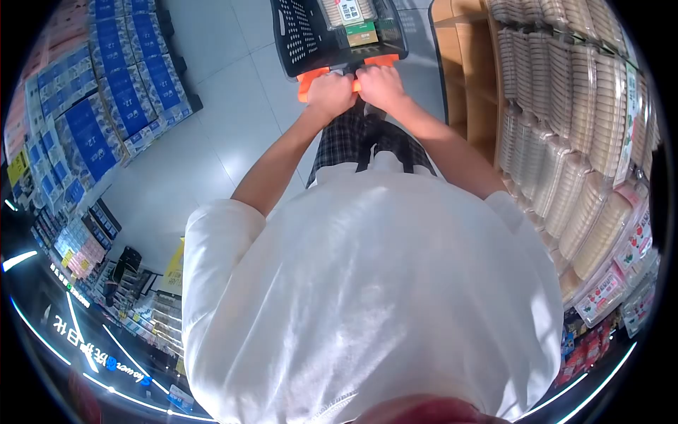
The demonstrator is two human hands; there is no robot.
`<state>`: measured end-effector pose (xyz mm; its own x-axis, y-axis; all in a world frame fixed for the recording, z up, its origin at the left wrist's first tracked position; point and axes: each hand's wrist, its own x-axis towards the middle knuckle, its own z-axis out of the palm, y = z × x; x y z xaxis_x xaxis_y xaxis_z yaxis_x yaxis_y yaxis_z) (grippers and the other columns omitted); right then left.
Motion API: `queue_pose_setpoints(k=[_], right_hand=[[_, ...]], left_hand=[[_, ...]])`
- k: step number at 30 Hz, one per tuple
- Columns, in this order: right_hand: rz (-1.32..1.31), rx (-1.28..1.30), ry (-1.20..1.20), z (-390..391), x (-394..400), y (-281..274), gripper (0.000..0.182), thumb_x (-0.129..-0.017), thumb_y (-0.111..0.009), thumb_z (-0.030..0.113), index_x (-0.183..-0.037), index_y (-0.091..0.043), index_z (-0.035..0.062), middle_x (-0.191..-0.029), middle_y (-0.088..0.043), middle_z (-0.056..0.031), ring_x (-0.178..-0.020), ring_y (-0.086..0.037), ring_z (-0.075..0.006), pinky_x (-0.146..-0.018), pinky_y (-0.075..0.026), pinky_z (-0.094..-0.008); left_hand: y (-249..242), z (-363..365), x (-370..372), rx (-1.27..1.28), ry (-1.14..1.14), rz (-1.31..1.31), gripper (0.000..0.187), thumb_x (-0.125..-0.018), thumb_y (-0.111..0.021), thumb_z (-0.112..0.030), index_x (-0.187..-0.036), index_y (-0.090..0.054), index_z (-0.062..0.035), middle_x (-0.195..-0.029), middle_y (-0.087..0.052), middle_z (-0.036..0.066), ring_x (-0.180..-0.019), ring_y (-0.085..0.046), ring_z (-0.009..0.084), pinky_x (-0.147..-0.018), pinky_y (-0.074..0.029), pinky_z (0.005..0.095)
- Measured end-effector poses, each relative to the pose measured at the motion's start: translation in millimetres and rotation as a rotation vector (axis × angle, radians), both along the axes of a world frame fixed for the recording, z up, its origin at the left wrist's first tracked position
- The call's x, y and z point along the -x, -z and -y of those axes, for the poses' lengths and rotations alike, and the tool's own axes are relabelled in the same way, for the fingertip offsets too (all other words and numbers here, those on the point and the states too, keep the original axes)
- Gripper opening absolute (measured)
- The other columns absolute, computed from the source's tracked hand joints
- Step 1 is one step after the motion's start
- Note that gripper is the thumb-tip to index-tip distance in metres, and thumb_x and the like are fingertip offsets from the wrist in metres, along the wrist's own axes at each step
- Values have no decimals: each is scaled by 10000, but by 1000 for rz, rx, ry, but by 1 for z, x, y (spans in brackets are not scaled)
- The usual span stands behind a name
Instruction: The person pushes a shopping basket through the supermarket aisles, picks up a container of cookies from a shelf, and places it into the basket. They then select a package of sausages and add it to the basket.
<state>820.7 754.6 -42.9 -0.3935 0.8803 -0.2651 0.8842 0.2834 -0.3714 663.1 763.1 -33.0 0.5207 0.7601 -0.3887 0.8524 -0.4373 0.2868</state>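
Both hands are closed round the orange handle (304, 86) of a black shopping cart (295, 44) at the top centre. My left hand (332, 92) grips it on the left and my right hand (381, 87) on the right, close together near the middle. Inside the cart lie a clear pack with a white and green label (346, 11) and a green box (361, 34) beneath it. The cart's front end is cut off by the frame's top edge.
Blue and white packs (127, 92) are stacked on the left. On the right stand a wooden shelf unit (477, 78) and rows of clear plastic containers (558, 141). Grey tiled floor (219, 92) shows between the left stacks and the cart.
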Motion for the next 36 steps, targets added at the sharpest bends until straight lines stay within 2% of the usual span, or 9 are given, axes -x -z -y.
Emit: queue_pose_setpoints(k=[4,7,15,18,19,20,23,29,36], right_hand=[[-13,-6,-75,-4,-3,-2,177,-778,-580,195,-860,-703,97,-779,-694,-122,-774,-689,-303,-682,-532,-435],[49,50,-27,-12,2,-7,177,-782,-571,202,-844,-707,107,-790,-697,-124,-768,-689,-307,-680,-532,-431],[79,-46,-28,-58,6,-8,169,-764,-581,256,-772,-692,130,-747,-687,-127,-670,-675,-288,-581,-513,-430],[151,-154,-36,-93,6,4,223,-737,-598,306,-735,-734,129,-756,-691,-136,-707,-680,-321,-662,-535,-454],[94,-252,-18,-105,5,10,197,-713,-623,286,-751,-738,130,-724,-684,-135,-703,-682,-318,-680,-540,-448],[120,-110,1,-119,7,-2,174,-701,-631,262,-744,-734,129,-698,-677,-134,-690,-682,-313,-682,-543,-448],[88,-72,-23,-154,15,-13,192,-736,-603,271,-738,-728,124,-735,-690,-145,-714,-692,-310,-677,-548,-437],[190,48,-14,-224,19,-24,244,-755,-592,318,-766,-732,117,-793,-704,-147,-762,-696,-316,-696,-550,-434],[197,66,11,-290,28,-26,243,-762,-594,316,-799,-735,122,-809,-704,-143,-799,-693,-316,-737,-544,-440]], left_hand=[[-20,-4,-2,102,-73,9,225,-750,-627,-278,-873,-662,-93,-837,-688,126,-807,-673,292,-699,-538,435],[-25,-13,-6,100,-42,-76,214,-758,-608,-252,-884,-670,-91,-860,-691,129,-817,-674,296,-711,-538,432],[-35,-72,-7,292,-98,-173,276,-745,-588,-258,-902,-709,-66,-966,-691,161,-927,-664,318,-806,-539,432],[-32,-111,-6,294,-42,-171,376,-773,-585,-291,-1078,-677,-90,-1169,-637,173,-1134,-590,281,-934,-492,422],[-32,-123,-4,241,-20,-129,396,-768,-587,-281,-1104,-671,-89,-1176,-635,177,-1130,-593,291,-945,-485,428],[-31,-132,-3,218,-77,-104,364,-765,-591,-273,-1057,-688,-78,-1123,-656,181,-1073,-624,309,-920,-497,432],[-44,-163,6,239,-86,-46,287,-770,-583,-248,-942,-716,-62,-1023,-685,183,-989,-657,328,-855,-526,421],[-38,-231,9,261,-88,-39,302,-772,-573,-223,-990,-703,-58,-1073,-672,179,-993,-656,326,-854,-523,431],[-49,-297,25,236,-65,74,338,-755,-590,-282,-962,-703,-41,-1044,-677,192,-971,-657,351,-840,-527,442]])
